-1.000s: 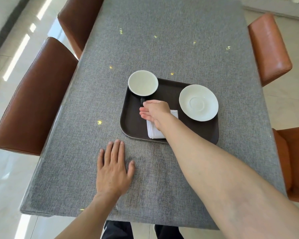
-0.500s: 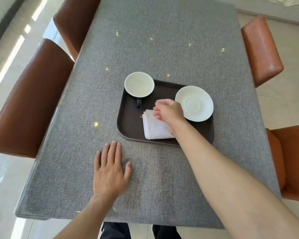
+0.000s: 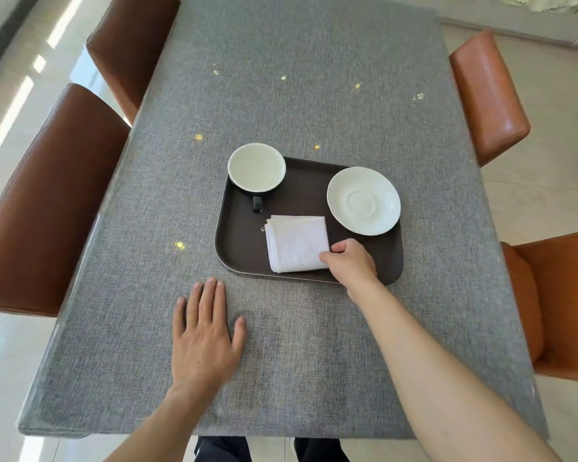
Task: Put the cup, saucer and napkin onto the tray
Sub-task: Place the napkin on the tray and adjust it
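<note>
Right hand now nearer, fingers pinching napkin corner; cup, saucer w/ it on tray.

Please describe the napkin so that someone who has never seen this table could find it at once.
On the grey cloth-covered table lies a dark brown rounded plastic tray. In its near half lies the folded white cloth napkin, with the right hand touching its near right corner. It is the only square, soft item: the dark round cup with a white inside and the round white saucer are hard crockery.
</note>
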